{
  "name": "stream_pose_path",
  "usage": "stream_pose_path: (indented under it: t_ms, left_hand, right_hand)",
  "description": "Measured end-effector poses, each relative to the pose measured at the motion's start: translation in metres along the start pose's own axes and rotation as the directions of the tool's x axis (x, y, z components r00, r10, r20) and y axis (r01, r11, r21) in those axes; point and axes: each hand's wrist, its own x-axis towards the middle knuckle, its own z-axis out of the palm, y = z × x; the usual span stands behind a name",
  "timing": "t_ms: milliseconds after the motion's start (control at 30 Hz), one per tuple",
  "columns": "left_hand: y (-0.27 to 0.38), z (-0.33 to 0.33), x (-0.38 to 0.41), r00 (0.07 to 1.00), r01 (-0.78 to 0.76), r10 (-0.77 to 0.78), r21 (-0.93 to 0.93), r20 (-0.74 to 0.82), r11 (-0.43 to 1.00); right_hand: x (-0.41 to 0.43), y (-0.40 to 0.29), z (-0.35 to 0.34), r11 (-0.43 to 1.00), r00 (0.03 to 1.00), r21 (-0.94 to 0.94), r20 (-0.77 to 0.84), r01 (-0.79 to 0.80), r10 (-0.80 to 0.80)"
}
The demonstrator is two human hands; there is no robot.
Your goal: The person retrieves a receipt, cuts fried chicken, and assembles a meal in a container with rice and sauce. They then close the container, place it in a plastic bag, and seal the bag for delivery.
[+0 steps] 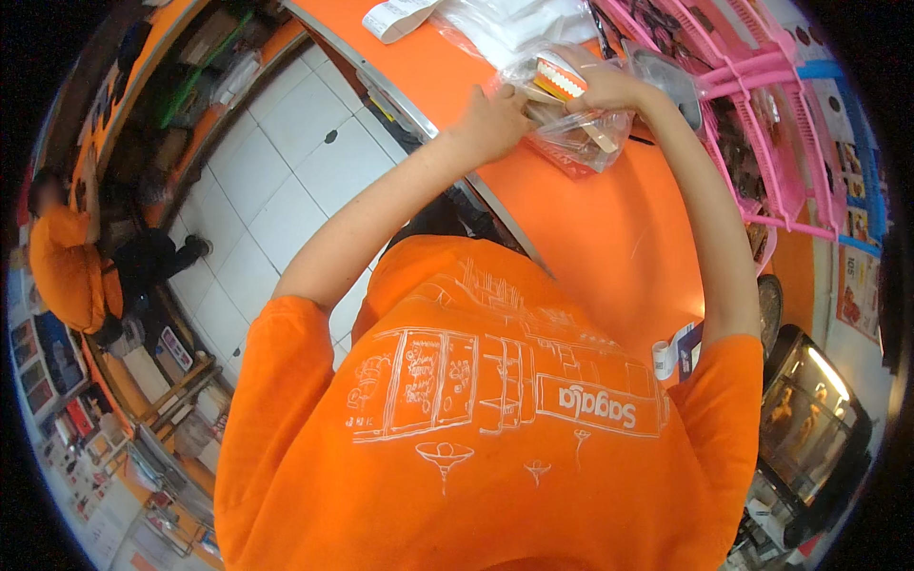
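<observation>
On the orange counter [607,207], both my hands work around a clear plastic bag [618,125]. My right hand [607,82] grips a small orange-and-yellow printed packet [560,77] with a white pattern, at the bag's mouth. My left hand [500,121] has its curled fingers on the bag's left side. A flat wooden stick [600,137] shows through the plastic, and another pale stick [540,95] lies just below the packet. Under the bag, a red printed item [560,158] is partly covered. The bag's other contents are hard to make out.
White plastic bags [514,28] and a curled paper strip [400,18] lie beyond my hands. Pink plastic baskets [750,107] line the right side. A lit glass display case [810,421] stands lower right. Another person [71,264] in orange is at the left shelves.
</observation>
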Motion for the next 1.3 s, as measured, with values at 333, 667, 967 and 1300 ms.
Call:
stream_pose_path:
  t_ms: [333, 667, 967, 1300]
  left_hand:
    - [-0.021, -0.044, 0.019, 0.997, -0.030, 0.026, 0.050, 0.069, 0.998]
    - [0.005, -0.024, 0.027, 0.993, -0.037, 0.013, 0.205, 0.117, 0.978]
    - [-0.010, -0.056, 0.039, 0.951, -0.020, -0.039, 0.186, 0.305, 0.982]
    - [-0.016, -0.080, 0.045, 0.943, -0.089, 0.029, 0.167, 0.331, 0.982]
  right_hand:
    - [0.003, -0.009, -0.021, 0.937, 0.977, 0.291, 0.151, -0.191, 0.152]
    - [0.012, 0.019, -0.018, 0.869, 0.951, 0.405, 0.237, -0.283, 0.199]
    - [0.018, 0.022, -0.029, 0.830, 0.944, 0.482, 0.293, -0.283, 0.151]
    - [0.027, 0.055, -0.017, 0.828, 0.961, 0.555, 0.265, -0.081, -0.083]
